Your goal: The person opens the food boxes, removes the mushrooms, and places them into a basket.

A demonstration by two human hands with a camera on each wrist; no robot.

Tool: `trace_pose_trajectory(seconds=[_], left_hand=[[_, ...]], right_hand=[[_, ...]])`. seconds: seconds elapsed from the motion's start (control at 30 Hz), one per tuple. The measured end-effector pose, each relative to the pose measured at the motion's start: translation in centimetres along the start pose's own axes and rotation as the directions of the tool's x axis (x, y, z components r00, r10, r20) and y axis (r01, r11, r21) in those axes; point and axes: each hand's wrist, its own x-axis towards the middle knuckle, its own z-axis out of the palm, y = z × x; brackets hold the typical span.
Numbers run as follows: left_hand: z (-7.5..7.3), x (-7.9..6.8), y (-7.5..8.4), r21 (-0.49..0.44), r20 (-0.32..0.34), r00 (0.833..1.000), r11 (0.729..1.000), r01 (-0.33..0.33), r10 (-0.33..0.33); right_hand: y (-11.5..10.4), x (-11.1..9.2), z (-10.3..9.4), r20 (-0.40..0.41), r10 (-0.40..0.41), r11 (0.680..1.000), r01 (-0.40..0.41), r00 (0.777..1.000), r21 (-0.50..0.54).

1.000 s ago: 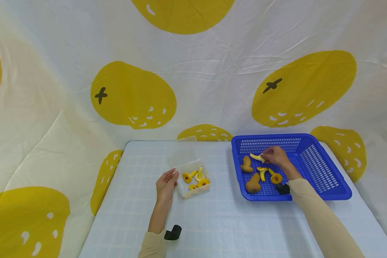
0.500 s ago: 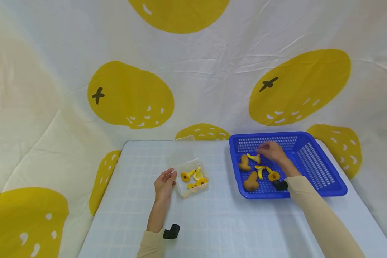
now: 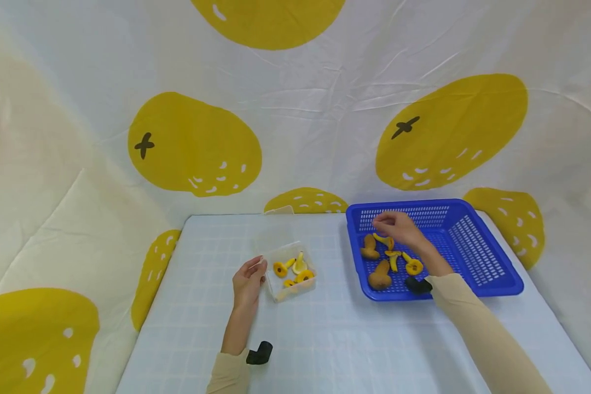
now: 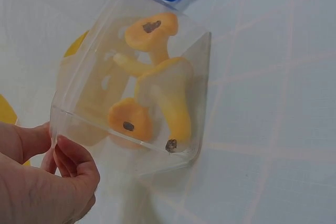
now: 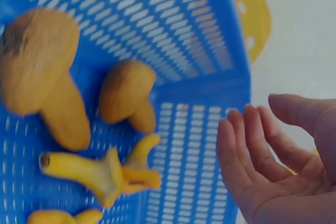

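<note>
My left hand (image 3: 247, 282) pinches the edge of a clear plastic box (image 3: 289, 294) between thumb and fingers, at its left side. Several yellow chanterelle mushrooms (image 4: 170, 100) lie inside the box. Over the back left of a blue plastic basket (image 3: 477, 296), my right hand (image 3: 398, 226) hovers with nothing in its fingers, which are loosely bent in the right wrist view. Just below it in the basket lies a yellow chanterelle (image 3: 386, 241). Two more chanterelles and two brown, thick-stemmed mushrooms (image 5: 39, 61) rest at the basket's left.
The box's transparent lid (image 3: 276, 235) stands folded back behind it. A pale checked cloth (image 3: 335, 339) covers the table. Behind hangs a white sheet (image 3: 295, 126) printed with yellow fruit. A black wrist device (image 3: 259, 353) sits on the left sleeve.
My right hand has let go of a chanterelle, which now lies in the basket, and has lifted toward the back left. The left hand stays at the box. The head view has shifted slightly.
</note>
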Motion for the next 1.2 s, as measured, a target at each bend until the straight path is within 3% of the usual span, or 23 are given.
trace_pose_trajectory(seconds=[0.2, 0.63, 1.2], left_hand=[[-0.2, 0.2, -0.3, 0.011, -0.019, 1.000, 1.000, -0.009, 0.009], [-0.3, 0.3, 0.0, -0.023, 0.007, 1.000, 1.000, 0.000, 0.000], [0.1, 0.2, -0.2, -0.010, -0.006, 1.000, 1.000, -0.001, 0.001]], right_hand=[[-1.5, -0.1, 1.2, 0.024, -0.032, 0.994, 0.030, 0.999, 0.107], [-4.3, 0.1, 4.6, 0.022, -0.111, 0.977, 0.105, 0.994, 0.184], [-6.7, 0.1, 9.9, 0.104, -0.261, 0.963, 0.251, 0.960, 0.099]])
